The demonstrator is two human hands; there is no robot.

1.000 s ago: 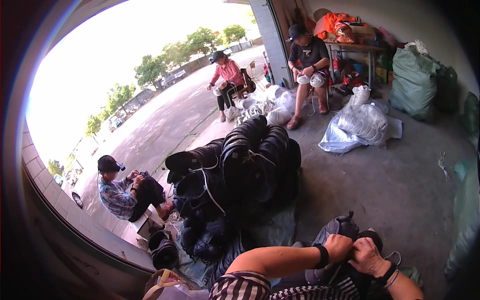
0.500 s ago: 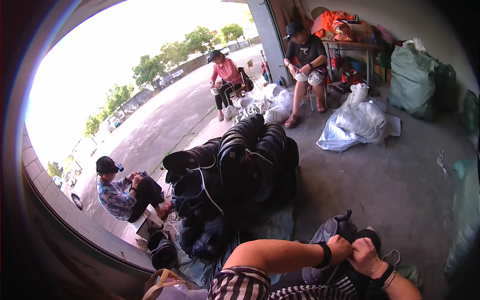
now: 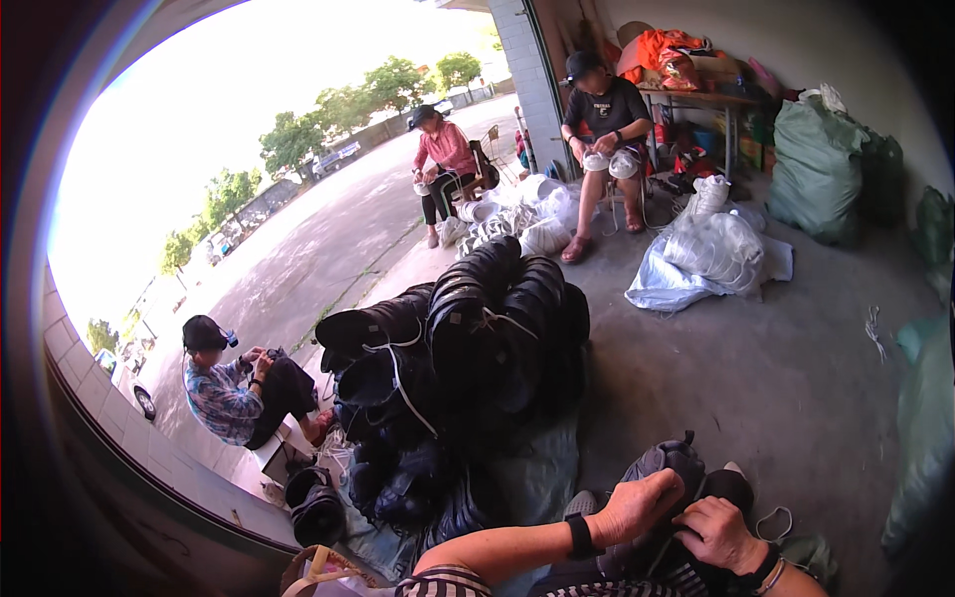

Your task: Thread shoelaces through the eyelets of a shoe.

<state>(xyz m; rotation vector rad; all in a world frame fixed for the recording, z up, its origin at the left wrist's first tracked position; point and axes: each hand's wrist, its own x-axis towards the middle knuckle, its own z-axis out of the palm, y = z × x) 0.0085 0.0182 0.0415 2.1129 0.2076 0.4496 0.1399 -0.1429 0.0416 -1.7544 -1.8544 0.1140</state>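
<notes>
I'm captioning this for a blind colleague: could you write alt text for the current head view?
A person's left hand and right hand are close together by a dark grey shoe at lower right. A large heap of black bundles with pale cord fills the middle; three other people sit around it, two behind and one at left.

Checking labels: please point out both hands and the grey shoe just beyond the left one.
Left hand (image 3: pixel 635 506), head view: back of the hand.
Right hand (image 3: pixel 720 531), head view: back of the hand.
Grey shoe (image 3: pixel 661 459), head view: its upper.
</notes>
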